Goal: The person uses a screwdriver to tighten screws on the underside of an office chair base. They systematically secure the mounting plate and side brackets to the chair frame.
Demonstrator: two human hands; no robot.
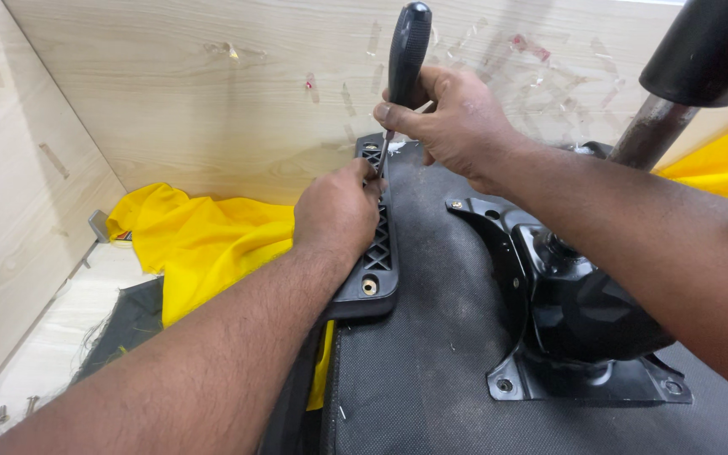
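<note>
right, we've got the right hand (457,126) wrapped tight around the black handle of a screwdriver (407,50), held nearly upright, its tip down at the far end of a black plastic bracket (378,253). the left hand (339,211) lies closed over that bracket, fingers pinched right by the tip, pressing it down along the left edge of the dark fabric seat base (431,337). the bracket's near end shows a brass-ringed screw hole (370,286). just right of it sits a black metal mount (566,337), bolted to the base, with a post (659,126) rising from it. a yellow cloth (204,244) is bunched off the base's left edge, against the wooden wall (212,101).
</note>
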